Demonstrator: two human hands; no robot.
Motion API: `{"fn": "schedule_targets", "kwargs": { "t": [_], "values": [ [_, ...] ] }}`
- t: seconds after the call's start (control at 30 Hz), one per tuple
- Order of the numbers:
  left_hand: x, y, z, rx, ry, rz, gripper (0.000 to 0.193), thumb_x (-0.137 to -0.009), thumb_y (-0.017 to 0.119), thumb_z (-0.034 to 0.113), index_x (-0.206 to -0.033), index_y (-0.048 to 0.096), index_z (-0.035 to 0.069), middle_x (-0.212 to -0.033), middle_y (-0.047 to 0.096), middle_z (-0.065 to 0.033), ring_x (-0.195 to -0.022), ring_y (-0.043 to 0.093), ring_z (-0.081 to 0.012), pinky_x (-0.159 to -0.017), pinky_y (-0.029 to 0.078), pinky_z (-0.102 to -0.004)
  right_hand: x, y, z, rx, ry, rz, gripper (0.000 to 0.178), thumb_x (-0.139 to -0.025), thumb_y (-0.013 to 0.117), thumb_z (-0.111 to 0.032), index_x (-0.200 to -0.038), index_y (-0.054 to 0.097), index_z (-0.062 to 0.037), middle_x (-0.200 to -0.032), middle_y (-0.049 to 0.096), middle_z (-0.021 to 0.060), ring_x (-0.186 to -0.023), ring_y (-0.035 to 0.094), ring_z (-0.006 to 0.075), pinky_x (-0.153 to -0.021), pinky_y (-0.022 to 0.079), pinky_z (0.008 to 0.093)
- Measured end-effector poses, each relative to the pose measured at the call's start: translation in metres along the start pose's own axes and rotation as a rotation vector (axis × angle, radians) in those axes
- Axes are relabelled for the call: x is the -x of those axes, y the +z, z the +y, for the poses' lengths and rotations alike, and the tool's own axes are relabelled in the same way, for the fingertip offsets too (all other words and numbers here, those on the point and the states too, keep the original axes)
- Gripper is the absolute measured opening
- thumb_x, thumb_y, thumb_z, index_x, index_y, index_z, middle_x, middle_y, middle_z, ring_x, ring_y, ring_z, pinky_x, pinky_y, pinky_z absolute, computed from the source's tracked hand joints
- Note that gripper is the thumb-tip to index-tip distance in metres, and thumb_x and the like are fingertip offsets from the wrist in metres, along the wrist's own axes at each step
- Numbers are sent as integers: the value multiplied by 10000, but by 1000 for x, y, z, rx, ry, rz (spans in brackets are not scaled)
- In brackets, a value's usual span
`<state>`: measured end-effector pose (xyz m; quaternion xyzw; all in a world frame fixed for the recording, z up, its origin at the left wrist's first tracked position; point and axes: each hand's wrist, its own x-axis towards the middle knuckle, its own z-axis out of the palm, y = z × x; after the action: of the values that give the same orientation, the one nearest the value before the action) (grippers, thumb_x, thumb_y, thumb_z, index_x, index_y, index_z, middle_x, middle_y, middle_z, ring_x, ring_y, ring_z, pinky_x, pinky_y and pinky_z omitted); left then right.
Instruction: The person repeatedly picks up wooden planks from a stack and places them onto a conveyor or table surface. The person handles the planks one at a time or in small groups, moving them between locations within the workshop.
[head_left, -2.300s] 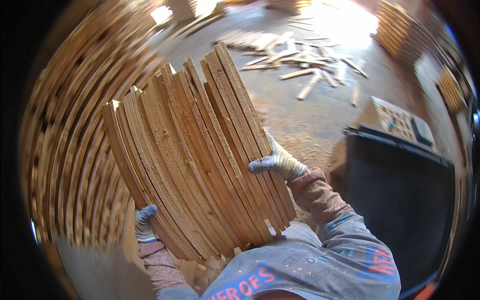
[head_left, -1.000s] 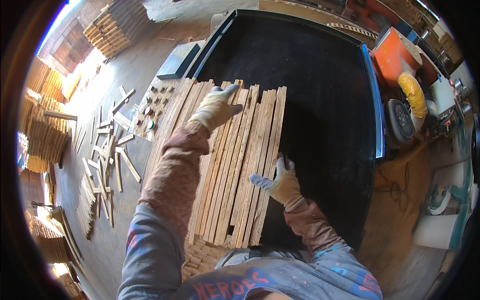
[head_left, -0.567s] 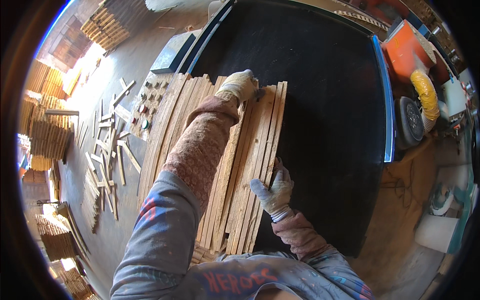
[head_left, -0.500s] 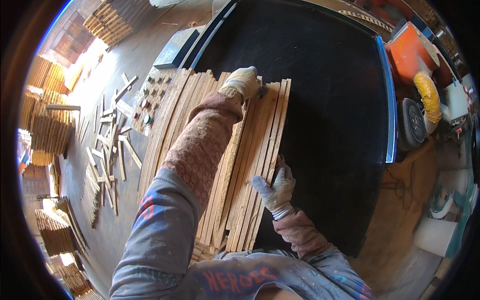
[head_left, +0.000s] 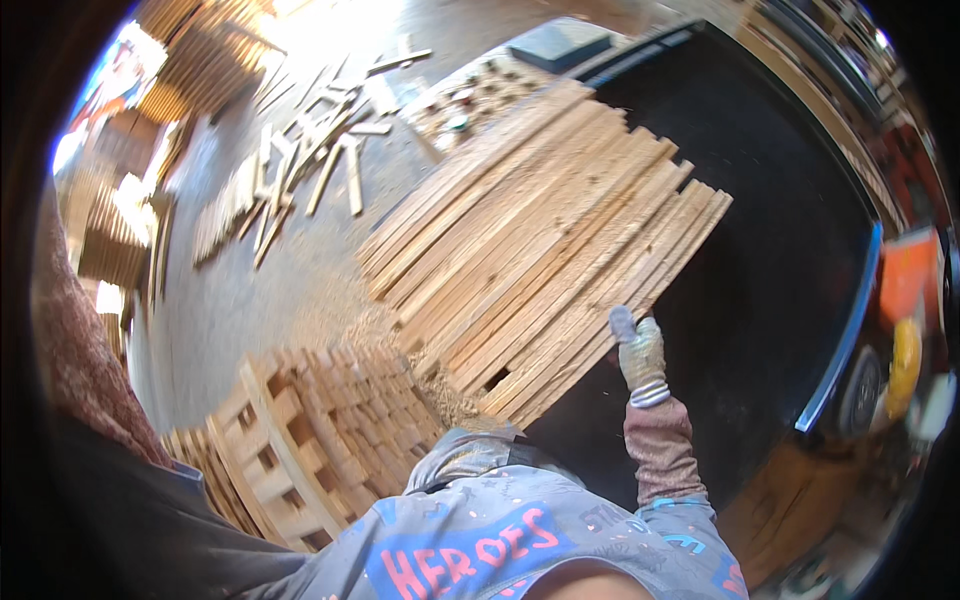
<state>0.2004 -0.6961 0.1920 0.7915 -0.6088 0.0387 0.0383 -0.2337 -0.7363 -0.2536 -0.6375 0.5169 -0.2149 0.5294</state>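
A row of long, pale wooden boards (head_left: 530,240) lies side by side on a black-topped table, the board ends uneven. My right hand (head_left: 642,358), in a dusty knitted work glove with a bluish thumb, is at the outer right edge of these boards. Its thumb stands apart from the other fingers and points toward the nearest board; the fingertips are partly hard to make out. Only the sleeve of my left arm shows, stretched out at the left rim, and that hand is out of the picture.
Bare black tabletop (head_left: 790,270) with a blue edge extends right of the boards. A crosswise stack of wooden pieces (head_left: 330,430) stands near my body at left. Loose offcuts (head_left: 320,140) litter the floor. A button panel (head_left: 475,100) sits beyond the boards; orange machinery (head_left: 912,275) stands right.
My left hand has left the boards' far end and gone out of view to the left. The view has turned left. My right hand stays by the boards' right edge.
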Motion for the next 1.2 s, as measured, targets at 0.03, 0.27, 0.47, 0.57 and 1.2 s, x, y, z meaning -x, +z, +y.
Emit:
{"fn": "schedule_targets", "kwargs": {
  "t": [0.03, 0.27, 0.47, 0.57, 1.2],
  "values": [
    [38, -5, -28, 31, -92, 37, 323, -953, 665, 156, -1235, 620, 5, -1098, 714, -134, -929, 710, -217, -804, 610, -321, -2, 13, -33, 14, 79, -59, 642, -936, 721, -519, -1246, 592, 28, -915, 732, 164, -797, 703, 254, -728, 568, 398],
    [289, 61, -109, 1092, -474, 689, 376, -985, 634, 148, -1308, 572, -33, -1123, 705, -118, -937, 707, -200, -817, 614, -303, -14, 0, -169, -7, -506, -202, 395, -985, 733, -248, -1257, 648, 25, -990, 673, 2, -887, 634, 56, -761, 521, 176],
    [471, 211, 35, 2173, -575, 1147, 404, -1014, 645, 202, -1321, 540, -39, -1152, 666, -112, -951, 684, -171, -829, 630, -288, 149, 231, -227, -489, -301, -1250, 696, -977, 730, -249, -1554, 405, -35, -1289, 635, 65, -1103, 613, 157, -983, 488, 321],
    [586, 247, 143, 2189, -1053, 1269, 450, -989, 705, 238, -1351, 549, 22, -1127, 680, -77, -1007, 685, -181, -809, 624, -297, 302, 299, -187, -497, 220, -1410, 567, -892, 794, -207, -1366, 551, -13, -1209, 673, 127, -1116, 647, 234, -1016, 497, 382],
    [887, 313, 389, 681, -2223, -321, 1100, -764, 844, 312, -1640, 179, 336, -1402, 468, -202, -1313, 466, -412, -1150, 280, -609, 398, 612, -182, 1069, -2422, -1478, 1251, -600, 908, -543, -1600, 216, -250, -1566, 352, 162, -1459, 305, 398, -1174, 209, 668]
  ]
}}
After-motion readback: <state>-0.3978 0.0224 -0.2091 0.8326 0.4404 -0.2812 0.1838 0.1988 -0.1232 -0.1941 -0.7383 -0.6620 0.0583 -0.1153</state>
